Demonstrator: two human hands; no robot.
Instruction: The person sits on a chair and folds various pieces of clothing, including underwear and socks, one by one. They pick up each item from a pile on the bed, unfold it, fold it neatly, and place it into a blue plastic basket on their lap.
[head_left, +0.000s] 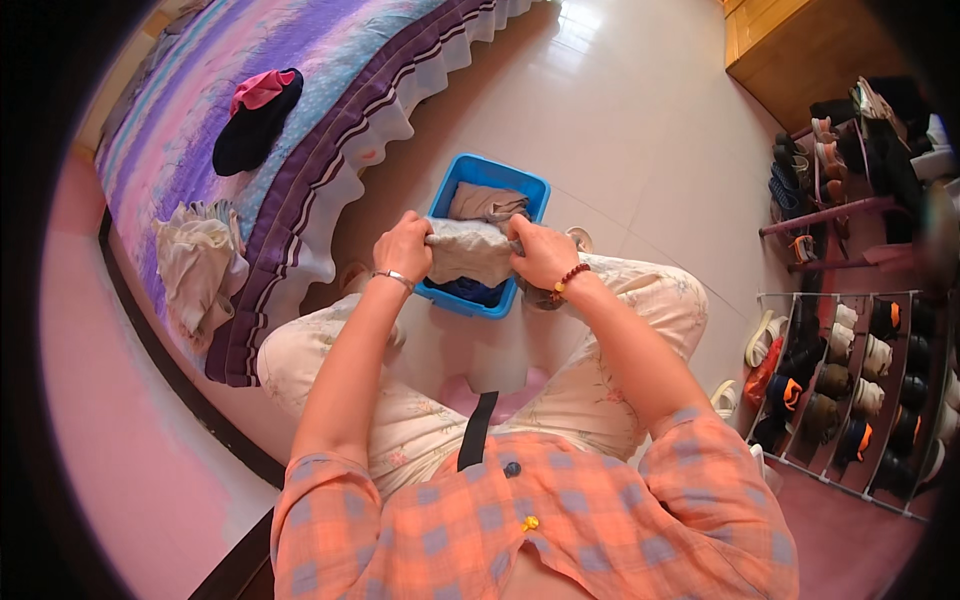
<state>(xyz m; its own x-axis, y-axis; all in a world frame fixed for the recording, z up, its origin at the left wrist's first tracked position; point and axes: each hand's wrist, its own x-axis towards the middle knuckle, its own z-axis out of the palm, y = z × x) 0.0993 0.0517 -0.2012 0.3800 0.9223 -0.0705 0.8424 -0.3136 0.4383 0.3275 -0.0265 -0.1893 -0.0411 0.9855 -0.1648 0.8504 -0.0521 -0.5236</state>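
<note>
Stretched between my two hands is a light grey cloth garment (472, 251), held above a blue plastic basket (465, 306). My left hand (405, 247) grips its left end between thumb and fingers. At the right end, my right hand (546, 251) pinches the fabric the same way. Inside the basket a folded beige cloth (480, 201) shows at the far end, and a dark blue cloth (471, 291) at the near end. The garment hides the basket's middle.
To the left stands a bed with a purple striped cover (315, 45), bearing a black garment (251, 135) with a pink cloth (261, 88) and a crumpled pale cloth pile (199, 270). Shoe racks (825, 476) with several shoes line the right. A wooden cabinet (795, 45) stands beyond.
</note>
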